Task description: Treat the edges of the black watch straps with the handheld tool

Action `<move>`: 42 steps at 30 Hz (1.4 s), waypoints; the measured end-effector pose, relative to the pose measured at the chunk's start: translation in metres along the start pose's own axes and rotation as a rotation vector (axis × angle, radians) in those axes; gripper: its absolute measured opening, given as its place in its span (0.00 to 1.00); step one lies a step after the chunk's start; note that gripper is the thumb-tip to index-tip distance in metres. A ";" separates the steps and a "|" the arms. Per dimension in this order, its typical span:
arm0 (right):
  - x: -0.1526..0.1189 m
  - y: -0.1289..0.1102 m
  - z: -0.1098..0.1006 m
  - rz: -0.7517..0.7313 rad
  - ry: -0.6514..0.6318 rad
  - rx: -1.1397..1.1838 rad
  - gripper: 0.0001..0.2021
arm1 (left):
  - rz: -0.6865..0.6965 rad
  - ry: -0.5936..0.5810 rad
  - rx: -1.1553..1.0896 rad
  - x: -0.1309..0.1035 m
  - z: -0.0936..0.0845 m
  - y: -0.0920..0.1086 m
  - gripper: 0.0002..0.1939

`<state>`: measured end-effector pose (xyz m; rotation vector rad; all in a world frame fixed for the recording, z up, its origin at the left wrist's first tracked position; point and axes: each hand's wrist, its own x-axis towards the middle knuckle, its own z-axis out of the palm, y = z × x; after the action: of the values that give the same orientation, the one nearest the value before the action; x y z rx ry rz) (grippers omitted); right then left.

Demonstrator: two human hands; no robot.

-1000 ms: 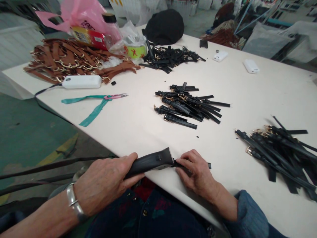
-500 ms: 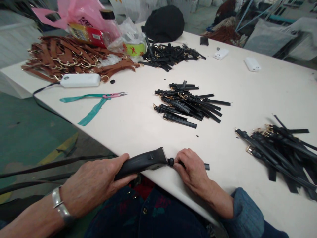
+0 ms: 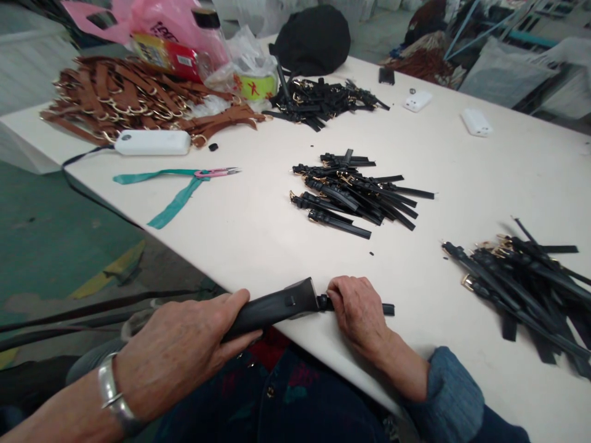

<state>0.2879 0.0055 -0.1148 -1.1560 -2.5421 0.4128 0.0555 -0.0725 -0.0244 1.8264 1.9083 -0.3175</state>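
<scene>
My left hand [image 3: 194, 332] is wrapped round a black hand-held tool [image 3: 274, 309] that widens into a flat-ended head and has a small switch on top. I cannot make out its exact kind. Its head meets or nearly meets the near end of a short black buckle strap [image 3: 388, 309] at the table's front edge. Curled fingers of my right hand [image 3: 362, 311] press this strap against the tabletop and hide its middle. Beyond the hands lies a pile of similar black straps [image 3: 355, 194] with gold buckles. Another black strap pile [image 3: 521, 283] is at the right.
Pink-handled thread snips [image 3: 217, 173] with teal cloth-wrapped grips lie left of centre. Behind them are a white device [image 3: 152, 142] with a cord and brown straps [image 3: 115, 98]. A black cap [image 3: 311, 40], more black straps [image 3: 327, 98] and white devices [image 3: 476, 122] are farther back.
The tool's head has shifted slightly to the right and turned a little, staying at the strap's end. My right hand keeps its hold on the strap. The whole view has moved slightly.
</scene>
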 end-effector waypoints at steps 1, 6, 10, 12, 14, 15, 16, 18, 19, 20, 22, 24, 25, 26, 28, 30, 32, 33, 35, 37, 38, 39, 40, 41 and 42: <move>0.000 0.000 0.000 0.011 -0.001 0.007 0.05 | 0.019 0.000 0.038 0.001 -0.002 0.003 0.21; 0.000 0.000 -0.001 0.057 0.013 0.049 0.06 | 0.080 0.067 0.143 0.010 -0.007 0.019 0.20; -0.001 0.001 -0.002 0.121 0.035 0.089 0.06 | 0.087 0.074 0.131 0.016 -0.006 0.022 0.19; -0.001 0.002 -0.002 0.129 0.030 0.119 0.06 | 0.071 0.052 0.125 0.014 -0.006 0.017 0.19; -0.002 0.002 -0.004 0.148 0.020 0.166 0.06 | 0.061 0.020 0.118 0.011 -0.006 0.011 0.20; -0.002 0.003 -0.005 0.157 0.012 0.197 0.07 | 0.059 0.004 0.114 0.009 -0.006 0.007 0.20; -0.003 0.004 -0.007 0.156 0.002 0.232 0.07 | 0.059 -0.007 0.112 0.007 -0.007 0.005 0.19; -0.006 0.008 -0.011 0.099 -0.013 0.314 0.05 | 0.062 -0.018 0.115 0.005 -0.008 0.002 0.19; -0.008 0.010 -0.013 0.047 -0.016 0.356 0.06 | 0.060 -0.020 0.122 0.005 -0.008 0.001 0.19; -0.010 0.012 -0.015 -0.008 -0.017 0.390 0.07 | 0.059 -0.023 0.130 0.005 -0.009 0.001 0.18; -0.015 0.017 -0.016 -0.086 -0.021 0.422 0.12 | 0.064 -0.027 0.141 0.006 -0.010 0.002 0.19; -0.018 0.020 -0.016 -0.091 -0.031 0.405 0.12 | 0.073 -0.028 0.143 0.007 -0.011 0.001 0.19; -0.019 0.020 -0.015 -0.076 -0.034 0.390 0.12 | 0.077 -0.026 0.147 0.007 -0.012 0.001 0.19; -0.020 0.020 -0.014 -0.059 -0.034 0.376 0.11 | 0.076 -0.021 0.158 0.008 -0.012 0.000 0.20; -0.020 0.020 -0.012 -0.028 -0.034 0.359 0.10 | 0.075 -0.010 0.186 0.009 -0.014 -0.001 0.21; -0.019 0.019 -0.011 -0.013 -0.026 0.359 0.09 | 0.085 -0.006 0.218 0.010 -0.016 0.002 0.21; -0.018 0.019 -0.010 -0.009 -0.019 0.363 0.08 | 0.105 -0.005 0.243 0.011 -0.019 0.007 0.19; -0.018 0.020 -0.010 -0.011 -0.014 0.365 0.08 | 0.117 -0.002 0.253 0.012 -0.021 0.011 0.18; -0.018 0.021 -0.009 -0.016 -0.005 0.371 0.08 | 0.144 0.013 0.262 0.012 -0.024 0.018 0.16; -0.018 0.022 -0.008 -0.017 -0.003 0.378 0.09 | 0.165 0.038 0.260 0.013 -0.023 0.025 0.15; -0.019 0.023 -0.008 -0.019 -0.003 0.379 0.09 | 0.168 0.052 0.258 0.013 -0.022 0.027 0.15; -0.019 0.023 -0.007 -0.018 -0.003 0.378 0.09 | 0.166 0.064 0.257 0.014 -0.020 0.029 0.15; -0.019 0.023 -0.007 -0.018 -0.001 0.376 0.08 | 0.161 0.076 0.254 0.015 -0.017 0.030 0.15; -0.019 0.023 -0.007 -0.020 0.000 0.375 0.07 | 0.156 0.084 0.249 0.016 -0.015 0.031 0.15; -0.019 0.023 -0.007 -0.019 0.000 0.375 0.06 | 0.152 0.089 0.243 0.017 -0.012 0.031 0.15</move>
<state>0.3179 0.0062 -0.1206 -0.9863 -2.3361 0.8412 0.0838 -0.0491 -0.0173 2.1642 1.8417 -0.4389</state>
